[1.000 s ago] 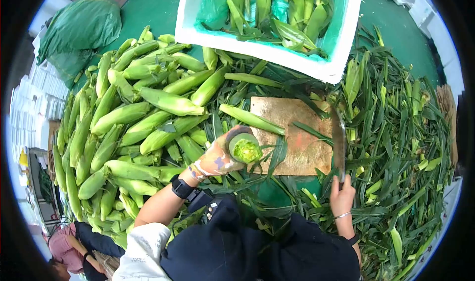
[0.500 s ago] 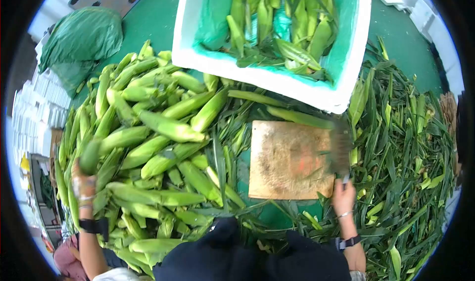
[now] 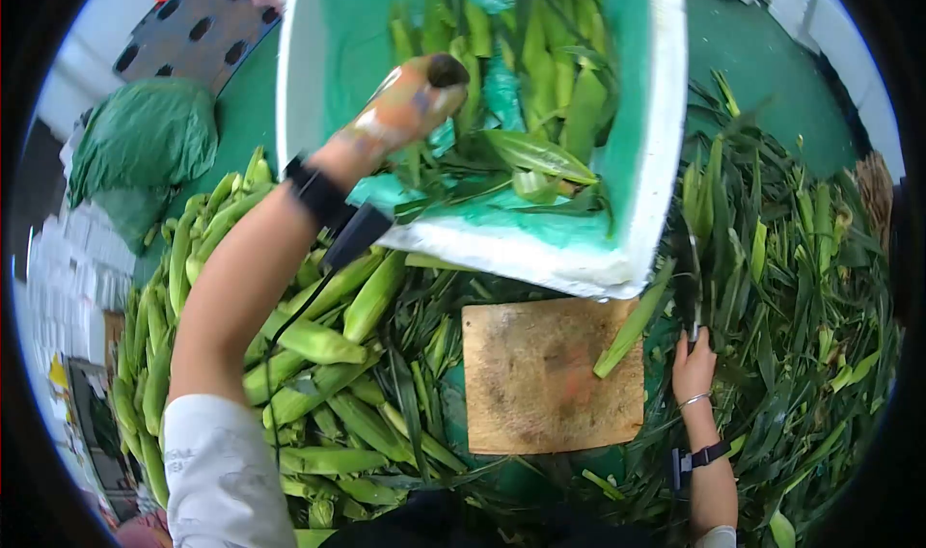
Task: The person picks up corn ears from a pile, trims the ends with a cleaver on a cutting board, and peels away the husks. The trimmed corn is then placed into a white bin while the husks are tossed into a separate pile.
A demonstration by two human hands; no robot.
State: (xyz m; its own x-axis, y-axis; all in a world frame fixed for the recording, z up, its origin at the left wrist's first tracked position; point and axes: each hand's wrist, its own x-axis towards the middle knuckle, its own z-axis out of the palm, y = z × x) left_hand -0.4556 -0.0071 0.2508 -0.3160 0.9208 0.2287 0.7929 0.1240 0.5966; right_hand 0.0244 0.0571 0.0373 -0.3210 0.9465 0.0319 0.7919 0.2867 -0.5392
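Observation:
My left hand (image 3: 410, 104) is closed, fingers curled, above the inside of a white foam box (image 3: 502, 254) lined with green plastic. A dark, roundish end (image 3: 447, 70) shows at its fingers; I cannot tell what it belongs to. Green ears of corn (image 3: 540, 66) stand in the box beside that hand. On the right, my right hand (image 3: 694, 365) grips the handle of a cleaver (image 3: 693, 278), its blade pointing away from me beside the leaves. A wooden cutting board (image 3: 540, 394) lies between my arms, with a green husk strip (image 3: 632, 331) across its upper right corner.
A large heap of corn ears (image 3: 328, 355) fills the left side, partly under my left arm. Cut leaves and husks (image 3: 772, 336) pile up at the right. A green sack (image 3: 145, 138) sits at the far left on the green floor (image 3: 762, 95).
My left hand has moved from the left edge of the corn heap, where it held an ear, over to the box. The cleaver has shifted off the board's edge to the right.

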